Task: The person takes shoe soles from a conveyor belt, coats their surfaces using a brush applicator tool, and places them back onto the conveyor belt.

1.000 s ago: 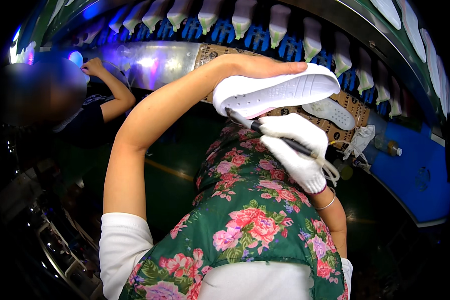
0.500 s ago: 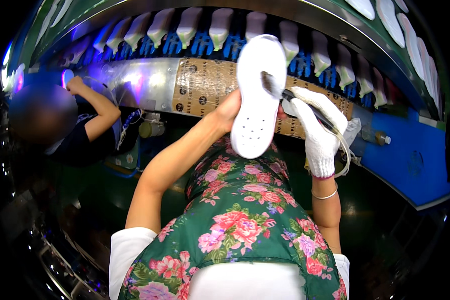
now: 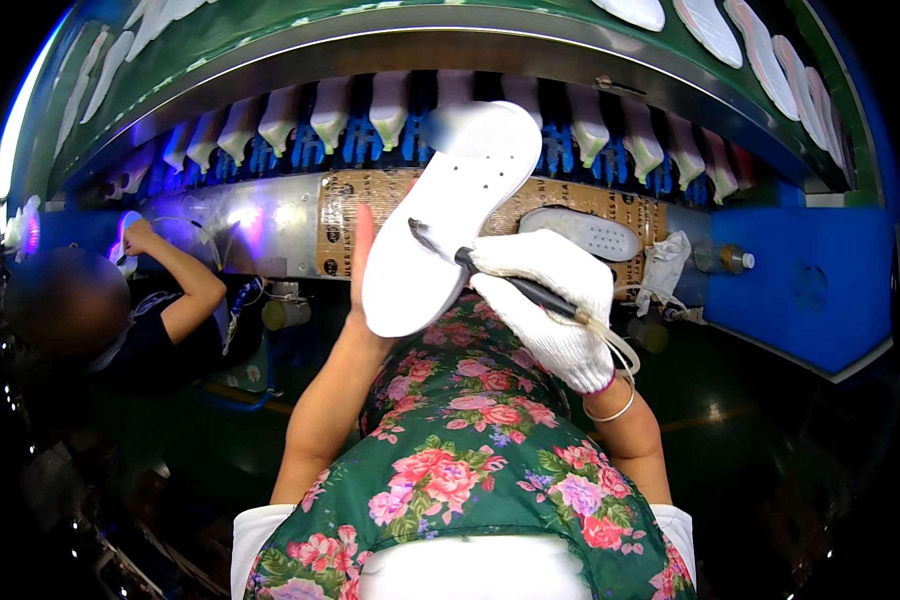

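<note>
The left grip (image 3: 361, 262), a bare hand, grasps a white shoe sole (image 3: 410, 275) at its left edge; the remainder of this hand is hidden behind the sole. The sole is held above the table (image 3: 295, 228), in front of the torso, tilted with its perforated end toward the upper right and its plain rounded end toward the lower left.

The right grip (image 3: 560, 290), a hand in a white knitted glove, is closed around the dark handle of a brush (image 3: 542, 297). The bristle end lies over the middle of the sole face; whether it makes contact cannot be confirmed. A pale tube (image 3: 625, 350) runs from the rear of the brush past the wrist.

Printed cardboard (image 3: 350, 215) covers part of the metal table. A grey perforated sole (image 3: 600, 238) rests on it, behind the gloved hand. To its right are a crumpled white cloth (image 3: 662, 268), a capped bottle (image 3: 720, 259) and a blue panel (image 3: 800, 295).

Beyond the table, a row of pale shoe forms (image 3: 389, 110) stands at blue holders (image 3: 360, 140). White soles (image 3: 710, 30) lie on the green surface (image 3: 390, 22) above. At far left, a co-worker's hand (image 3: 140, 238) is raised.
</note>
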A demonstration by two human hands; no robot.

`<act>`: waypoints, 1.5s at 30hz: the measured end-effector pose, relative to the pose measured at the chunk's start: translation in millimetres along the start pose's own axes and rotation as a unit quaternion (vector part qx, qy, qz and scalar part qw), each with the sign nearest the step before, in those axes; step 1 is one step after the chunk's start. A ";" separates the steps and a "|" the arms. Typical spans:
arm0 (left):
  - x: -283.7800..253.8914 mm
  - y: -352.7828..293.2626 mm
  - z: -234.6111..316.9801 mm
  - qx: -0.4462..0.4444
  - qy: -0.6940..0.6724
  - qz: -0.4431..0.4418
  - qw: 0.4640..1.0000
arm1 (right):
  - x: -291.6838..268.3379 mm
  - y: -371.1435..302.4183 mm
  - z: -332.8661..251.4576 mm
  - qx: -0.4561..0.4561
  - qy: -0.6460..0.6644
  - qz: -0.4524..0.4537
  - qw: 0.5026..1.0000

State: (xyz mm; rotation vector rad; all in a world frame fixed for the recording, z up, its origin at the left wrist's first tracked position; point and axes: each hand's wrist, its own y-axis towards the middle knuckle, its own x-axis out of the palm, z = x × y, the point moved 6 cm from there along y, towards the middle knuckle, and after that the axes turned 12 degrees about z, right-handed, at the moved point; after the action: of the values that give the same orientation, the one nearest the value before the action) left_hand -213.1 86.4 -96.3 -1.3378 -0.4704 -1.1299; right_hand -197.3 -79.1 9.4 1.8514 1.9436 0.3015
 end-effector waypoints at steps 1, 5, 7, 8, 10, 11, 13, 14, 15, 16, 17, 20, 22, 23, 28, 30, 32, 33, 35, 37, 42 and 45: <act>-9.1 -0.8 -0.8 -0.011 -0.012 -0.031 0.999 | 0.2 -0.7 -4.2 -0.001 0.002 0.010 1.000; -5.0 -4.2 -16.8 0.008 0.018 -0.085 0.996 | 2.5 -1.5 -11.2 -0.016 -0.014 0.002 1.000; 6.6 -3.2 -25.0 -0.004 -0.027 -0.091 0.995 | 3.3 -0.4 -17.4 -0.037 -0.046 0.001 0.998; 3.5 -0.5 -28.3 0.003 -0.083 -0.069 0.994 | 4.3 0.1 -20.5 -0.048 -0.052 0.005 0.997; 7.7 3.9 -33.4 -0.018 -0.099 -0.171 0.980 | 8.7 0.6 -22.1 -0.055 -0.045 0.004 0.997; 12.8 3.4 -33.9 -0.027 -0.133 -0.236 0.962 | 10.3 0.8 -23.2 -0.062 -0.044 0.004 0.997; 5.4 5.0 -31.7 -0.013 -0.114 -0.197 0.974 | 16.2 4.0 -24.1 -0.061 -0.036 0.007 0.997; 1.1 6.7 -31.3 -0.001 -0.095 -0.158 0.983 | 18.2 9.9 -27.0 -0.097 -0.035 0.011 0.995; 2.1 4.3 -32.0 -0.001 -0.094 -0.158 0.983 | 19.2 13.4 -30.1 -0.133 -0.034 0.016 0.990; -3.5 4.1 -31.7 0.033 -0.044 -0.095 0.994 | 20.8 11.2 -24.4 -0.141 -0.029 -0.019 0.989; -9.6 4.9 -30.0 0.068 0.007 -0.032 0.997 | 21.5 10.9 -21.8 -0.141 -0.030 -0.018 0.989; -15.2 10.7 -39.2 0.019 -0.093 -0.116 0.989 | 26.4 13.2 -26.7 -0.145 -0.078 -0.009 0.986; -18.0 7.1 -41.9 0.020 -0.051 -0.088 0.995 | 30.9 16.4 -33.8 -0.162 -0.098 0.001 0.982; -23.4 10.1 -44.6 0.019 -0.050 -0.088 0.995 | 33.5 17.0 -37.6 -0.178 -0.117 0.011 0.977; -45.0 25.6 -57.9 -0.032 -0.077 -0.051 0.995 | 38.5 15.3 -39.9 -0.141 -0.041 0.038 0.988; -40.4 25.1 -54.8 -0.034 -0.089 -0.042 0.995 | 32.7 21.5 -33.6 -0.089 0.045 0.065 0.993; -17.0 17.6 -45.9 0.042 -0.008 -0.020 0.999 | 29.7 18.2 -30.4 -0.067 0.005 0.084 0.994; -14.2 16.7 -43.8 0.059 0.012 -0.015 0.998 | 30.1 16.8 -31.8 -0.081 -0.012 0.082 0.993; -12.8 17.4 -44.2 0.051 0.017 -0.023 0.998 | 31.3 15.4 -35.4 -0.146 -0.043 0.068 0.986; -16.1 20.2 -47.3 -0.002 -0.015 -0.050 0.999 | 40.6 5.0 -33.7 -0.162 -0.075 0.047 0.983; -1.5 18.8 -35.0 -0.025 -0.107 -0.134 0.985 | 31.6 0.0 -15.5 -0.045 -0.042 0.069 0.996; 6.0 16.7 -25.4 -0.013 -0.113 -0.185 0.976 | 36.4 -0.6 -22.7 -0.152 -0.086 0.056 0.983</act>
State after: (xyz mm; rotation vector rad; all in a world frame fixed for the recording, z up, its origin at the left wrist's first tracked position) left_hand -204.6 58.3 -106.1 -1.4456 -0.9035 -1.2927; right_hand -208.5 -40.1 23.2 1.7272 1.5835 0.4327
